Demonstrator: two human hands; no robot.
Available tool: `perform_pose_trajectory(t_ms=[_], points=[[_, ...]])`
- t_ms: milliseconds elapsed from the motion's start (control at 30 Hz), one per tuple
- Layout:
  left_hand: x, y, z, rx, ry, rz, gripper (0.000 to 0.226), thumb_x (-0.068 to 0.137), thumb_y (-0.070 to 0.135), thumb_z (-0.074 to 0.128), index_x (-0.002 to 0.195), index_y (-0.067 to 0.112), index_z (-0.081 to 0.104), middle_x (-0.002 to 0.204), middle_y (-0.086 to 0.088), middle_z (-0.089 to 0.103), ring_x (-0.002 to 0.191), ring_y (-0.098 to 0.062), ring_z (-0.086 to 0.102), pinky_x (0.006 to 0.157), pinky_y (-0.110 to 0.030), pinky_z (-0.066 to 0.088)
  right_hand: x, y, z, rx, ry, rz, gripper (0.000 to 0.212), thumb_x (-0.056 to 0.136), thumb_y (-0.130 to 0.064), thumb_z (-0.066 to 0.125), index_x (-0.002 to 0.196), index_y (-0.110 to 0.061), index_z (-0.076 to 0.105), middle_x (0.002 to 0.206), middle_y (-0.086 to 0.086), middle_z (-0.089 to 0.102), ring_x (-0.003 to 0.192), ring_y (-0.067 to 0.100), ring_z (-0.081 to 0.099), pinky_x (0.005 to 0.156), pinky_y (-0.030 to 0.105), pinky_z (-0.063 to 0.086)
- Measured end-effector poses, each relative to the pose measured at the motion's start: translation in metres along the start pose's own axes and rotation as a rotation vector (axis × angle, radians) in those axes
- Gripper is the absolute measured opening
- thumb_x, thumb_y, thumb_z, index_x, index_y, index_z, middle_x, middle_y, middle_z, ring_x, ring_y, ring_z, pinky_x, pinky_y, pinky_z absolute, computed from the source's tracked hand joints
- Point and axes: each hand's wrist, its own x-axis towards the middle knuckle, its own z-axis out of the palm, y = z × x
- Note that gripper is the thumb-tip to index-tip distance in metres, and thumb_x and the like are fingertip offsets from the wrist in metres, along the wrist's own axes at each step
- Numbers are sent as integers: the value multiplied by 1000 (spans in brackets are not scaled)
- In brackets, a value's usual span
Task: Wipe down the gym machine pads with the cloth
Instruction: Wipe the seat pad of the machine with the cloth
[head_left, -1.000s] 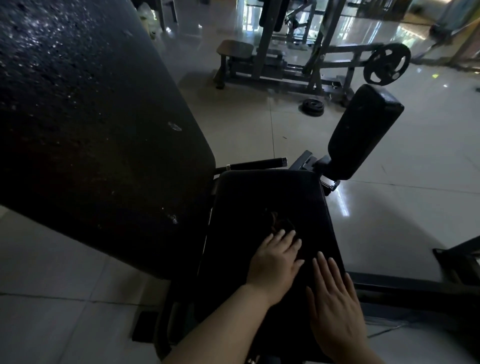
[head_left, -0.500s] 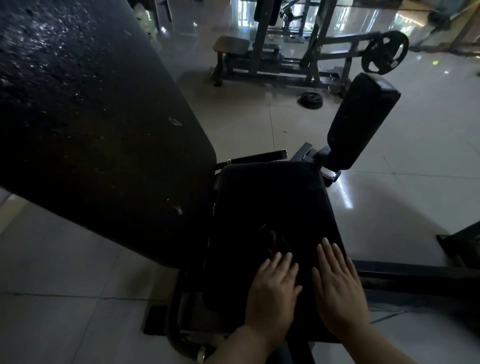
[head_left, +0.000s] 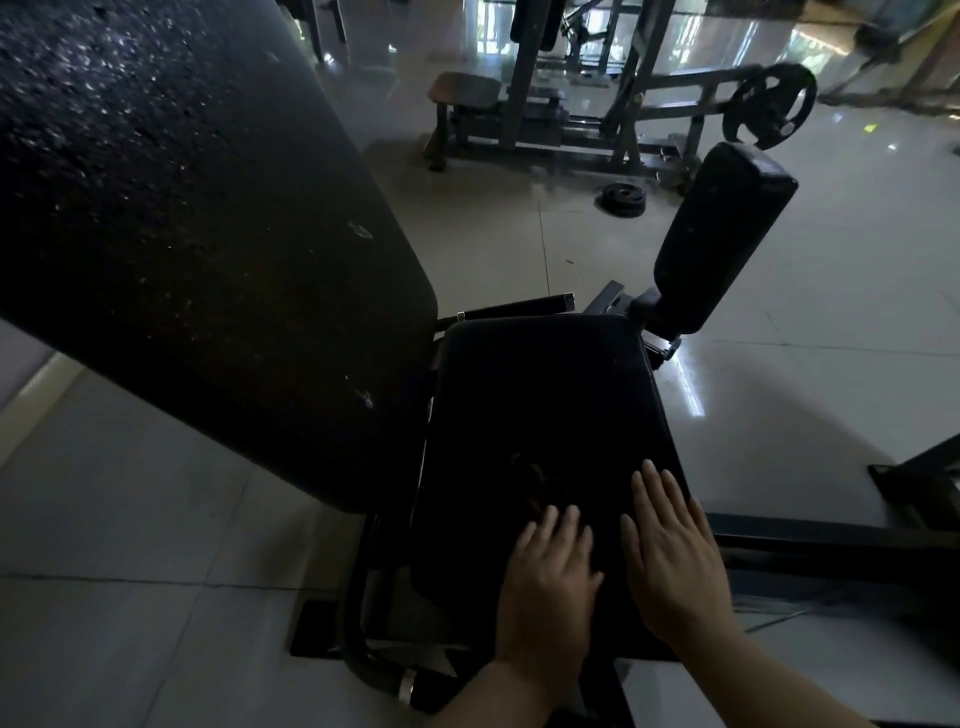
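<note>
Dim, underexposed head view. Daylight enters from behind the far weight machine (head_left: 613, 104), glaring off the glossy floor (head_left: 857, 260). Seat pad (head_left: 545, 405) in front of it is near-black, detail crushed. Left hand (head_left: 548, 592) motion-blurred. Wide-angle bending at frame edges.

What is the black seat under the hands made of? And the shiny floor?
The seat pad looks like padded black vinyl or leather: smooth, matte, with rounded edges. The floor looks like glossy polished tile, since it mirrors the light and shows straight joint lines.
</note>
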Motion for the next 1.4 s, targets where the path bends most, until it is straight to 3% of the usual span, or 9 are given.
perform_pose_trajectory(t_ms=[133, 267, 367, 567, 833, 1000, 1133, 1300, 1400], points=[[-24, -44, -6, 49, -33, 206, 45, 89, 41, 45, 126, 19, 58, 138, -1, 54, 127, -19, 50, 106, -33, 34, -1, 2, 0, 6, -15, -34, 71, 93, -55, -8, 143, -12, 19, 153, 2, 19, 143, 21, 13, 114, 23, -3], [-46, -97, -14, 66, 64, -24, 49, 100, 41, 29, 123, 12, 62, 138, -3, 52, 129, -21, 45, 103, -34, 32, -1, 4, 1, 64, -30, -58, 84, 77, -64, -27, 144, -20, 0, 153, -8, -6, 143, 10, -12, 110, 17, -18], [-39, -75, -16, 17, 57, -252, 62, 102, 42, 18, 114, 8, 68, 129, -8, 60, 123, -27, 53, 101, -36, 32, -2, 1, 2, 56, -7, -27, 80, 83, -61, -21, 144, -17, 6, 154, -6, 1, 144, 12, -5, 112, 19, -14], [-5, -21, -22, -16, -93, -49, 47, 86, 41, 39, 121, 21, 63, 140, -6, 51, 125, -22, 51, 96, -34, 45, -1, -1, 0, 2, -5, -3, 69, 94, -52, -5, 142, -11, 21, 153, 2, 20, 143, 20, 13, 112, 22, -5], [14, -86, -36, 147, -188, -245, 67, 91, 51, 3, 151, 25, 16, 160, -5, 3, 147, -24, 2, 116, -36, 3, -1, 4, 4, 5, 20, -49, 66, 94, -53, -4, 143, -13, 16, 154, -1, 14, 144, 18, 8, 114, 22, -6], [1, -77, -33, 65, -91, -482, 54, 100, 41, 26, 148, 16, 30, 157, -10, 20, 146, -25, 12, 116, -33, 13, -1, 4, 8, 12, 33, -32, 67, 93, -54, -7, 144, -15, 13, 154, -2, 10, 144, 16, 5, 113, 22, -9], [-2, -22, -15, 45, -68, -289, 55, 88, 41, 35, 120, 7, 65, 133, -18, 56, 125, -32, 51, 111, -38, 27, 0, 0, 5, -29, 32, -3, 62, 98, -47, 4, 141, -8, 24, 151, 3, 23, 141, 22, 21, 113, 25, -2], [-16, -31, -17, -14, -81, -6, 47, 91, 44, 41, 122, 15, 62, 132, -8, 58, 125, -23, 50, 108, -34, 25, 0, 2, 2, -39, 8, -14, 63, 98, -48, 4, 140, -7, 26, 149, 5, 27, 140, 22, 24, 113, 24, -1], [-39, -78, -15, -43, 33, -108, 48, 98, 44, 33, 124, 14, 58, 134, -10, 56, 130, -23, 39, 108, -33, 26, -1, 2, -1, -37, -4, -10, 61, 98, -47, 5, 140, -7, 26, 150, 3, 27, 139, 20, 25, 113, 21, -4]])
